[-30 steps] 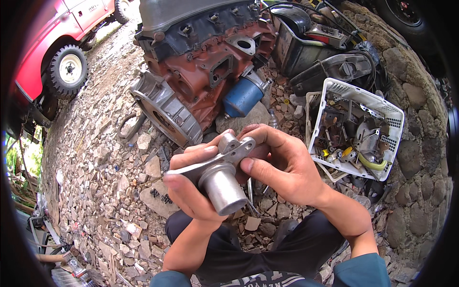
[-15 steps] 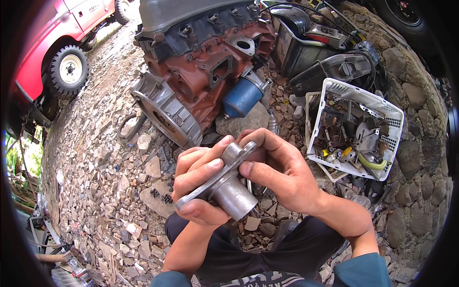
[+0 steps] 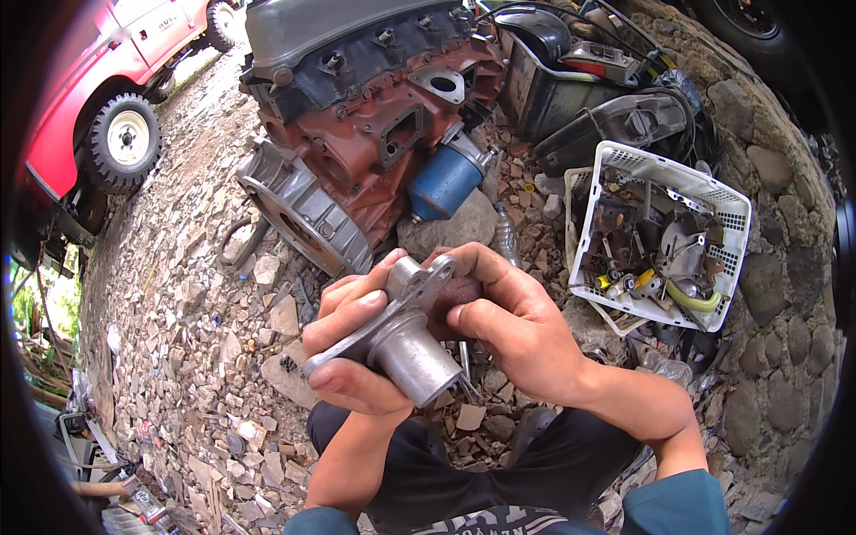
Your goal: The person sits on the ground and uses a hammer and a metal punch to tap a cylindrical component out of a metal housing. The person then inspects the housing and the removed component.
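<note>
My left hand (image 3: 352, 325) grips a flanged silver-grey metal fitting (image 3: 412, 352), its short cylinder angled toward me and lugs with holes at the upper end. My right hand (image 3: 513, 334) pinches a rough brownish pad (image 3: 460, 292) behind the flange's upper end, with thumb and forefinger close to the metal. Just beyond my hands stands an engine block (image 3: 366, 147) painted rust red, with a dark top, a blue cylindrical filter (image 3: 446, 187) and a grey metal housing (image 3: 316, 223) on its left side. Thin metal tools lie partly hidden beneath my hands.
A white plastic crate (image 3: 736, 214) of metal parts sits at right, black bins (image 3: 553, 102) behind it, beside a stone wall (image 3: 767, 294). A red vehicle (image 3: 80, 107) stands upper left. A plastic bottle (image 3: 506, 236) lies beyond my hands on the rubble ground (image 3: 187, 339).
Both hands have shifted slightly left and the fitting has turned in my grip, its angle changing. More of the brown pad now shows between my right fingers and the flange.
</note>
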`<control>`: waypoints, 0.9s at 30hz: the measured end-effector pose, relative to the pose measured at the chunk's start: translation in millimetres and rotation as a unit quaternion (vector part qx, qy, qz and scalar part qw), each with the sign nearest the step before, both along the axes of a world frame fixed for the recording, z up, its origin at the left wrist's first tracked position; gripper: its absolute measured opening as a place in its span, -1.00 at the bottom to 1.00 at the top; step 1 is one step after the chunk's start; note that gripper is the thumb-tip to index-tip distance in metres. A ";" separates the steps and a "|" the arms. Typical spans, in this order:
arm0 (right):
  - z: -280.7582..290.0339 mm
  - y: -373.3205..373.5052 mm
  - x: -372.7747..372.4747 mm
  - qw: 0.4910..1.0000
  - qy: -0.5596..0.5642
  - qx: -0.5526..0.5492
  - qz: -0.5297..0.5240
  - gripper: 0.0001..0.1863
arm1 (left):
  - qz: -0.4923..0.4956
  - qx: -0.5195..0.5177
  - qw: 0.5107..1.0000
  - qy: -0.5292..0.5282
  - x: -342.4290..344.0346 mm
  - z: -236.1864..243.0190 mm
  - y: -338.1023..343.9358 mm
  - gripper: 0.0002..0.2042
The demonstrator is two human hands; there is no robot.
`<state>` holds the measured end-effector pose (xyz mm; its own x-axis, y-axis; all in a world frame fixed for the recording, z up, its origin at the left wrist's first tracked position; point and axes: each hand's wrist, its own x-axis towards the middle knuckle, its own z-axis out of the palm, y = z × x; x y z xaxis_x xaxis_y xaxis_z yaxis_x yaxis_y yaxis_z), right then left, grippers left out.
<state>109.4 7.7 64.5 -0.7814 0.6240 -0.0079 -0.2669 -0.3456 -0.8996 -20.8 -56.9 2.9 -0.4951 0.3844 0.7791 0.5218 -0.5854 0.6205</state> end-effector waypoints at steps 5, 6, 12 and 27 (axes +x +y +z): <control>-2.4 4.2 0.1 0.999 -0.003 0.043 0.002 -0.70 | -0.014 0.001 1.000 -0.028 1.3 2.6 1.7 -0.37; -3.3 4.4 -0.3 0.998 -0.006 0.065 -0.006 -0.71 | -0.015 -0.003 0.999 -0.043 3.3 6.6 1.3 -0.36; -16.8 13.6 -9.5 0.985 -0.062 0.148 -0.068 -0.74 | 0.005 -0.090 0.991 -0.102 0.2 14.9 7.6 -0.37; -71.6 87.3 -51.8 0.936 -0.288 0.197 0.043 -0.69 | -0.180 -0.446 0.806 -0.347 -63.2 -6.8 12.6 -0.62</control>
<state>57.5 95.0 -7.2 -0.7664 0.6018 -0.2248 0.3144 0.0463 -0.9482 -84.1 -44.3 -4.0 -0.4245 0.8536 -0.3018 -0.2350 0.2180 0.9472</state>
